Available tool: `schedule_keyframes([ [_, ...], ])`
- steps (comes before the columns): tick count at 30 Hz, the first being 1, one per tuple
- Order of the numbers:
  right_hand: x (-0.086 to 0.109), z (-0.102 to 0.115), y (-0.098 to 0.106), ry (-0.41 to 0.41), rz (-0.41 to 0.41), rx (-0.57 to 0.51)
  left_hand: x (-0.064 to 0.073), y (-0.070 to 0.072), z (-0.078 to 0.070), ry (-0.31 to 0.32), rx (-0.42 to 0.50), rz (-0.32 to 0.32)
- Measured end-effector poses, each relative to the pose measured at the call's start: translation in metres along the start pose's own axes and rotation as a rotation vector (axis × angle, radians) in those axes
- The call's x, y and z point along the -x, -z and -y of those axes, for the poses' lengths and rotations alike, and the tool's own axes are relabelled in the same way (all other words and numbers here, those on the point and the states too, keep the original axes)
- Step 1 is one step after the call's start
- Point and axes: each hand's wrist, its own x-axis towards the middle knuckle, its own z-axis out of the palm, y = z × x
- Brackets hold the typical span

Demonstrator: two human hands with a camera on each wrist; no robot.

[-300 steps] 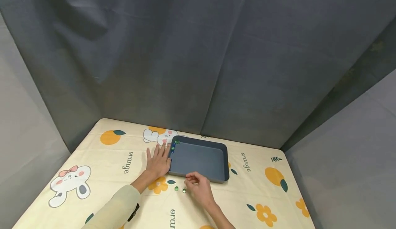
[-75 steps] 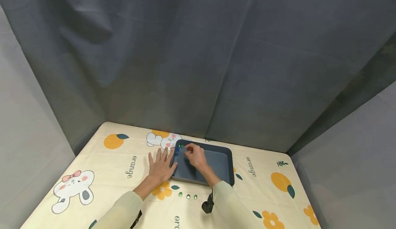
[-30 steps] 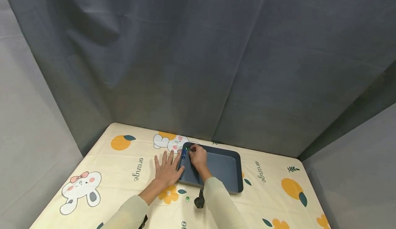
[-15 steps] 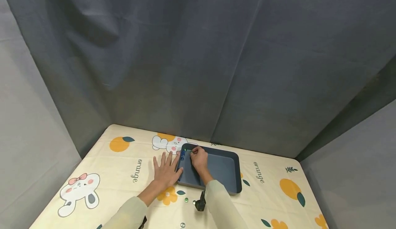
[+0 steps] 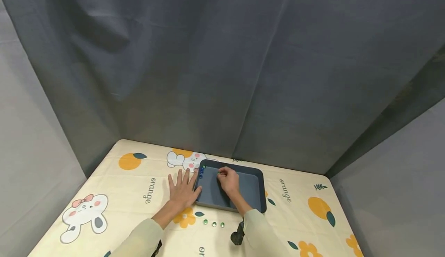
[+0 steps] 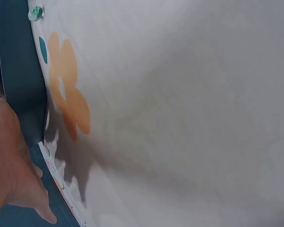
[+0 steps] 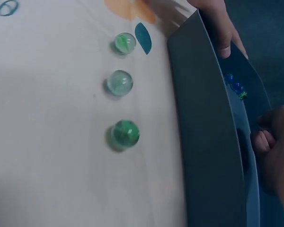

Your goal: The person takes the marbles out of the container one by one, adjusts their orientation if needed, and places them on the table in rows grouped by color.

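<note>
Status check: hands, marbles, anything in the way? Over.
Left hand spread at tray's left edge. Right hand inside, apparently pinching green marble. Three marbles lined up on cloth. No obstruction seen.

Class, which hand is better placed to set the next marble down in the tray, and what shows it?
Probably the right hand: it reaches over the tray, apparently pinching a green marble. The left hand lies spread at the tray's left edge, no marble showing in it.
</note>
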Motion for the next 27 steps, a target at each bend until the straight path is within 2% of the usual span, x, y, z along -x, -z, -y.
schedule_keyframes([
  [6, 0.014, -0.001, 0.020, 0.020, 0.046, -0.052, 0.001, -0.001, 0.000, 0.000, -0.002, -0.001],
  [13, 0.032, -0.003, 0.044, 0.037, 0.047, -0.086, 0.000, 0.000, -0.001, 0.015, -0.009, -0.001],
  [22, 0.063, -0.009, 0.076, 0.035, 0.102, -0.088, 0.000, -0.003, 0.000, 0.020, -0.012, -0.009],
  [27, 0.084, -0.012, 0.088, 0.074, 0.132, -0.071, -0.001, -0.003, -0.001, 0.019, -0.013, -0.001],
])
